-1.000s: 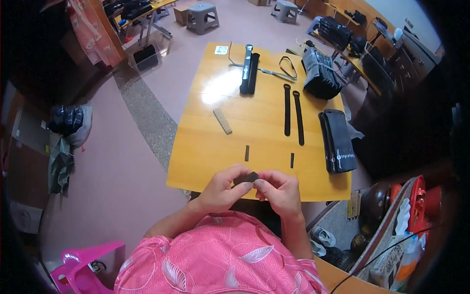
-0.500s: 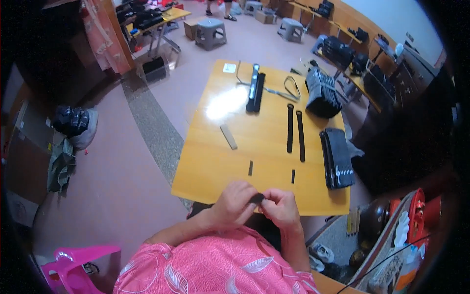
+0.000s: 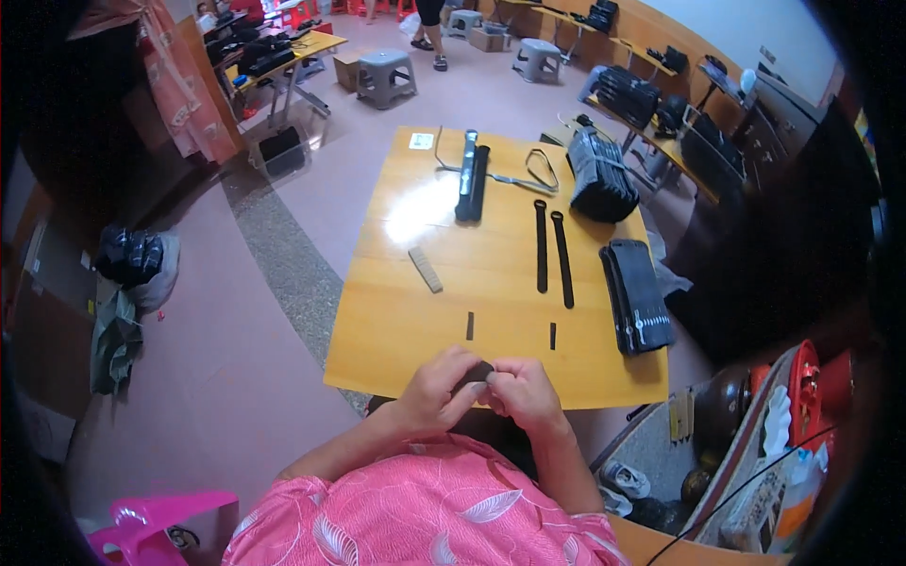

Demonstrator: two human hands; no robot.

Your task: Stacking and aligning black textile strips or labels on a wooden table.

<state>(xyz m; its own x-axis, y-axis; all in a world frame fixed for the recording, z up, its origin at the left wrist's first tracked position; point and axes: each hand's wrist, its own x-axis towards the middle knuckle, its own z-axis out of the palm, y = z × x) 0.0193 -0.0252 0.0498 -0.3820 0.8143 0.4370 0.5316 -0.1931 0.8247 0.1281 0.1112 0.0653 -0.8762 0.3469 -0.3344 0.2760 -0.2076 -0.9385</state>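
Note:
Close to the near edge of the yellow table (image 3: 377,335), my left hand (image 3: 436,389) has its fingers closed around a small dark strip (image 3: 478,371). My right hand (image 3: 525,391) pinches at the same strip's right end, and the two hands almost touch. Fingers hide much of the strip. Just beyond them lie two short dark pieces (image 3: 470,325), set apart. Farther off, two long black straps (image 3: 542,250) with round eyelet ends lie side by side. A beige strip (image 3: 425,271) rests at a slant to their left.
Bundles of black straps (image 3: 637,297) and a bound stack (image 3: 602,179) line the table's right side. Dark bars (image 3: 469,179) and a grey cord (image 3: 543,174) lie at the far end. A pink chair (image 3: 151,528) stands lower left; grey stools (image 3: 386,79) and another person's legs (image 3: 429,28) are beyond.
The whole view has shifted slightly. Both hands stay together at the table edge, with the dark strip turned a little between them. A person's legs show more fully in the background.

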